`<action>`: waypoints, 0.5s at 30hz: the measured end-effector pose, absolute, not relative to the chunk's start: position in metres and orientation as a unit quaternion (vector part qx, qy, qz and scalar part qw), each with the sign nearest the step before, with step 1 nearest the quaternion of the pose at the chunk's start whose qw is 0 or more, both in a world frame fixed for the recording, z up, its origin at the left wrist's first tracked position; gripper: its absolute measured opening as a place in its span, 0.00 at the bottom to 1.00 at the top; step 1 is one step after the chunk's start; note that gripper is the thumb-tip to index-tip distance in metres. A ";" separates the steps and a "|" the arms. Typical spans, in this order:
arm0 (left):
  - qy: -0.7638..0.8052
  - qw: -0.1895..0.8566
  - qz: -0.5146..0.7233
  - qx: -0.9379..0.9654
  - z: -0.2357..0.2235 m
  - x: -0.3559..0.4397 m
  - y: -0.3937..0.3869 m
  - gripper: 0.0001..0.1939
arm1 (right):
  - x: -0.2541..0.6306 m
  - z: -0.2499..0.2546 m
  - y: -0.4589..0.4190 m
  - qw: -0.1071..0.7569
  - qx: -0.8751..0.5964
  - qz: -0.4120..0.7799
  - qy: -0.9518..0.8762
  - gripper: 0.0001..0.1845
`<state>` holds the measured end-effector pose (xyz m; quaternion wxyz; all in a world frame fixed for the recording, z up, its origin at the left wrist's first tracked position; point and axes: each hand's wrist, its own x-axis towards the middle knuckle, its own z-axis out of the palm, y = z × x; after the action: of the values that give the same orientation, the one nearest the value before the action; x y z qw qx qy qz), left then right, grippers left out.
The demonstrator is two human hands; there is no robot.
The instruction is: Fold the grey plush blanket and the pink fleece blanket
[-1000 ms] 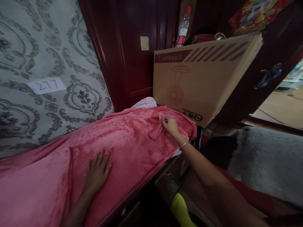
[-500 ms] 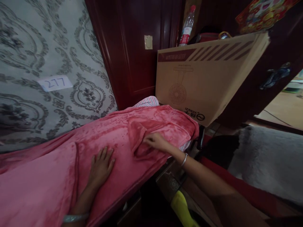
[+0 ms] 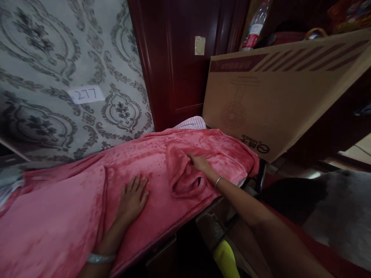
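A pink plush blanket (image 3: 156, 216) lies spread along a long, narrow surface, with a folded layer at the left. Flat on its middle rests my left hand (image 3: 133, 197), fingers spread, holding nothing. My right hand (image 3: 199, 163) is closed on a raised fold of the blanket farther right, where the cloth is bunched into a hollow loop. The fingertips on the fold are partly hidden. Behind the blanket's far edge shows a bit of striped cloth (image 3: 193, 123).
A large cardboard box (image 3: 278, 92) stands at the far right end, with a plastic bottle (image 3: 255, 31) behind its top edge. Patterned wallpaper (image 3: 52, 58) and a dark red door (image 3: 179, 77) border the far side. Something yellow (image 3: 224, 258) is below the near edge.
The view has shifted, so the scene sits farther right. My right hand has drawn the fold up and the loop in the blanket is wider. The left hand stays flat.
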<state>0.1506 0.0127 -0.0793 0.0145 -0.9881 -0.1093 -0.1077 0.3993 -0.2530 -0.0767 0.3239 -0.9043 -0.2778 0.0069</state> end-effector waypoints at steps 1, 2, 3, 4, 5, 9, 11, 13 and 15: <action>-0.109 0.013 -0.108 -0.988 -0.080 0.150 0.013 0.28 | 0.400 -0.080 -0.250 0.342 -0.901 0.000 -0.268 0.27; -0.109 0.012 -0.108 -0.988 -0.081 0.150 0.014 0.28 | 0.401 -0.082 -0.248 0.364 -0.895 -0.008 -0.257 0.24; -0.110 0.012 -0.106 -0.988 -0.082 0.150 0.014 0.28 | 0.405 -0.083 -0.247 0.389 -0.888 -0.014 -0.244 0.20; -0.111 0.011 -0.106 -0.988 -0.083 0.150 0.014 0.28 | 0.411 -0.083 -0.245 0.413 -0.880 -0.019 -0.232 0.17; -0.112 0.011 -0.107 -0.988 -0.083 0.150 0.014 0.28 | 0.419 -0.081 -0.245 0.436 -0.872 -0.022 -0.221 0.14; -0.110 0.011 -0.117 -0.987 -0.085 0.149 0.015 0.28 | 0.475 -0.055 -0.246 0.552 -0.819 -0.036 -0.153 0.16; -0.106 0.011 -0.118 -0.987 -0.085 0.148 0.015 0.28 | 0.505 -0.039 -0.249 0.618 -0.777 -0.032 -0.120 0.18; -0.102 0.010 -0.117 -0.988 -0.087 0.148 0.017 0.28 | 0.527 -0.028 -0.254 0.678 -0.728 -0.010 -0.100 0.22; -0.105 0.007 -0.117 -0.988 -0.088 0.148 0.018 0.28 | 0.538 -0.024 -0.261 0.733 -0.675 0.024 -0.086 0.26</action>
<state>0.1480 0.0181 -0.0882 0.0073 -0.9876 -0.1046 -0.1166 0.5380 -0.2606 -0.0238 0.7325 -0.6748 -0.0865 0.0245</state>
